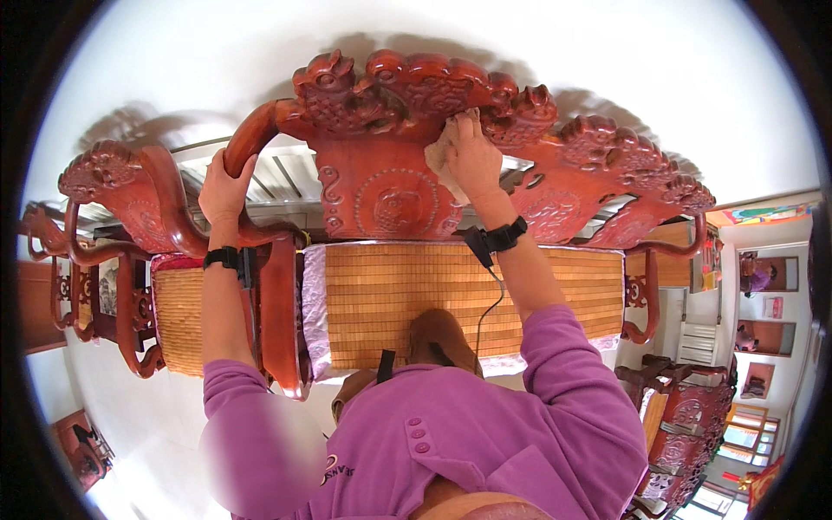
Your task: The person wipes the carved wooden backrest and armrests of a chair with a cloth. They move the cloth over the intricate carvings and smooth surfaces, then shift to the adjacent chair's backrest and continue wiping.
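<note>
A long carved red wooden settee (pixel 393 195) stands in front of me, its top rail shaped with scaly creatures. My left hand (pixel 224 188) is closed around the curved wooden rail (pixel 253 133) at the left end of the backrest. In my right hand (pixel 471 156) is a tan cloth (pixel 443 159), pressed against the underside of the carved crest (pixel 422 81), right of the middle. The fingers partly hide the cloth. A woven bamboo seat mat (pixel 377 292) with a pale fabric border covers the seat below, and one of my knees rests on it.
A matching carved armchair (pixel 140 214) with a bamboo mat adjoins on the left. More carved furniture (pixel 682 422) stands at the lower right. A white wall (pixel 585 52) rises behind the settee. A wooden cabinet (pixel 673 250) is beyond its right end.
</note>
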Action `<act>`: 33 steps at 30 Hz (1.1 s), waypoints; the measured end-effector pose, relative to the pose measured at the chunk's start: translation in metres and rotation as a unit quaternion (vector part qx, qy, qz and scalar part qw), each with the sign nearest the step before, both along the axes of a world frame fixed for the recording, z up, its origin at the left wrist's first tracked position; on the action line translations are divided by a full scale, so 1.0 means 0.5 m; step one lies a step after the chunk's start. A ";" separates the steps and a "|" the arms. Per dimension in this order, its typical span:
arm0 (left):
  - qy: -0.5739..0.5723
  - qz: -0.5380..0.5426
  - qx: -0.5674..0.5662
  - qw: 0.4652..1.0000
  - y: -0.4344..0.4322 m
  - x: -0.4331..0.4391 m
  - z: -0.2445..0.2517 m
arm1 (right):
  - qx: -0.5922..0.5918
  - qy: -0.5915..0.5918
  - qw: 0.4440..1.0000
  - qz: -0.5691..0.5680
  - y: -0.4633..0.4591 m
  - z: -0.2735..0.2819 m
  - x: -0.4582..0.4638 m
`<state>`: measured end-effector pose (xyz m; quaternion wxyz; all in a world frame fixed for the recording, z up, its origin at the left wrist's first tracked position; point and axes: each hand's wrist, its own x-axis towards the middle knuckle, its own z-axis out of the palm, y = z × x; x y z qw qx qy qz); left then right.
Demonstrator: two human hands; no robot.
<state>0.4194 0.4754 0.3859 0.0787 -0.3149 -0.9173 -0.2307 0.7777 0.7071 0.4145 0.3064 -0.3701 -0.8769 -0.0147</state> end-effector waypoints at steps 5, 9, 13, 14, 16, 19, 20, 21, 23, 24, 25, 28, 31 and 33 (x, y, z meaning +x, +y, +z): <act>-0.021 -0.001 -0.008 1.000 -0.001 0.002 0.003 | -0.092 -0.108 0.989 0.033 0.002 -0.017 0.031; -0.022 0.000 -0.009 1.000 -0.001 0.003 0.005 | -0.088 -0.084 0.990 0.072 -0.001 -0.019 0.048; -0.020 0.000 -0.012 1.000 -0.001 0.000 0.001 | -0.089 -0.003 0.994 0.061 -0.051 -0.068 0.056; -0.020 0.004 -0.016 1.000 0.000 -0.001 0.000 | -0.113 0.003 0.993 0.037 -0.058 -0.082 0.059; -0.018 0.007 -0.017 1.000 -0.001 -0.002 -0.001 | -0.096 0.064 0.993 -0.027 -0.057 -0.104 0.067; -0.015 0.000 -0.007 1.000 0.001 -0.003 -0.001 | -0.085 0.085 0.992 -0.033 -0.028 -0.121 0.069; -0.015 -0.004 -0.005 1.000 0.002 -0.003 0.000 | -0.092 0.060 0.994 -0.017 -0.015 -0.123 0.064; -0.022 -0.003 -0.002 1.000 0.002 -0.002 0.000 | -0.100 0.035 0.994 0.005 -0.003 -0.125 0.058; -0.008 0.002 0.002 1.000 0.002 -0.001 -0.001 | -0.044 0.069 0.997 0.002 0.014 -0.130 0.041; -0.004 0.004 0.006 1.000 0.001 0.000 -0.002 | -0.060 0.077 0.995 -0.002 0.017 -0.133 0.035; -0.004 0.004 0.005 1.000 0.001 -0.001 -0.002 | -0.081 0.086 0.993 -0.022 0.018 -0.135 0.032; -0.009 -0.007 0.002 1.000 0.000 -0.004 -0.005 | -0.102 0.065 0.992 -0.040 0.013 -0.139 0.037; -0.012 -0.009 0.003 1.000 0.002 -0.007 -0.007 | -0.157 0.080 0.984 -0.018 0.011 -0.130 0.055; -0.008 -0.007 0.007 1.000 0.001 -0.007 -0.006 | -0.135 0.040 0.990 -0.008 0.015 -0.118 0.062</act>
